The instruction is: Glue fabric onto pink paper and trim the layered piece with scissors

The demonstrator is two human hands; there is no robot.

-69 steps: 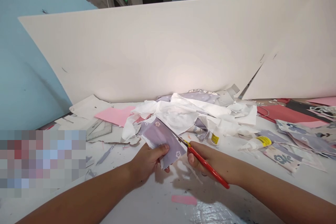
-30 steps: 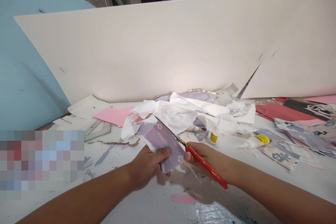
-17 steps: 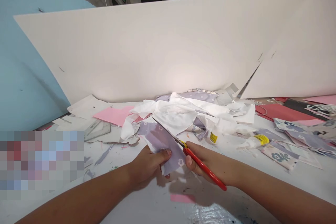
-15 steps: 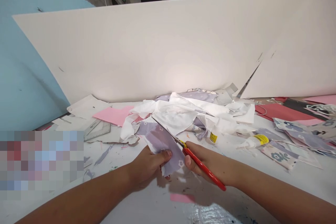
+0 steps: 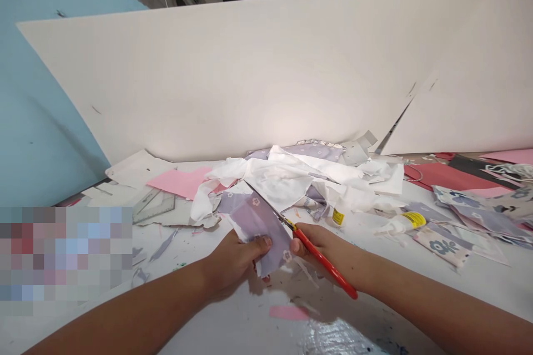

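Between the thumb and fingers of my left hand is a piece of lilac fabric with small white flowers and a white layer beneath it. My right hand is wrapped round the red handles of a pair of scissors. The blades point up and left, lying along the fabric's right edge, and look nearly closed. A thin pale strip hangs just below my right hand. Past the blade tips lies a heap of white cloth.
Pink paper, a clear set square and grey card lie left. A glue bottle with a yellow label, flowered fabric pieces and red sheets lie right. A white board stands behind; a pink scrap lies in front.
The scissor blades have closed a little along the fabric's edge, and a thin strip now dangles below my right hand. My left hand keeps its grip almost unmoved.
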